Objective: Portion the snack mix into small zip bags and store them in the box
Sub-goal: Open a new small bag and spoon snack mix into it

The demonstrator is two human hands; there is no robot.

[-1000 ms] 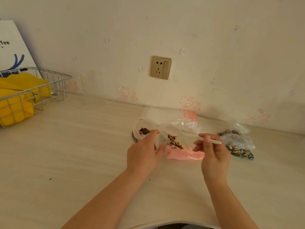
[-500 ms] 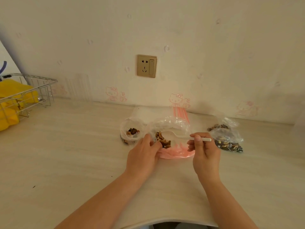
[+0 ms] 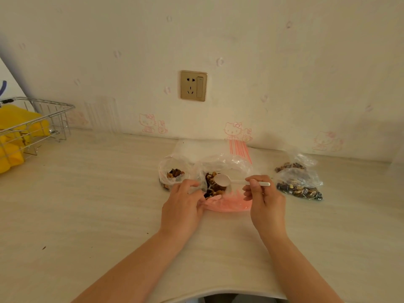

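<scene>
1. Since half a second ago, the white plastic spoon [image 3: 223,180] has tipped so its round bowl now faces up toward the person, sitting right in the snack mix [image 3: 213,186]; before, it lay flatter with the bowl harder to see.
2. That snack mix, brown nuts and dark bits, is heaped inside the big clear bag [image 3: 225,162], which lies on the table [image 3: 87,204] in front of the person, its mouth open toward them and a pink lower edge spread flat.
3. Her right hand [image 3: 265,199] pinches the spoon's handle between thumb and curled fingers, the handle's end poking out to the right.
4. Her left hand [image 3: 182,204] grips the left side of the bag's mouth, fingers curled into the plastic, holding it open.
5. Just left of the big bag, touching it, stands a small zip bag [image 3: 172,172] with a little mix in its bottom; the left hand's fingers cover its near edge.
6. Off to the right, apart from the hands, lie two filled bags [image 3: 299,184], one behind the other, crumpled and dark with mix.
7. A flat sheet of bags with red stripes [image 3: 238,148] lies behind the big one, against the wall.
8. Far left on the table sits a wire basket [image 3: 43,119] holding something yellow [image 3: 13,136].
9. A gold wall socket [image 3: 193,85] is above the work, and pink cat stickers [image 3: 235,130] run along the wall's foot.
</scene>
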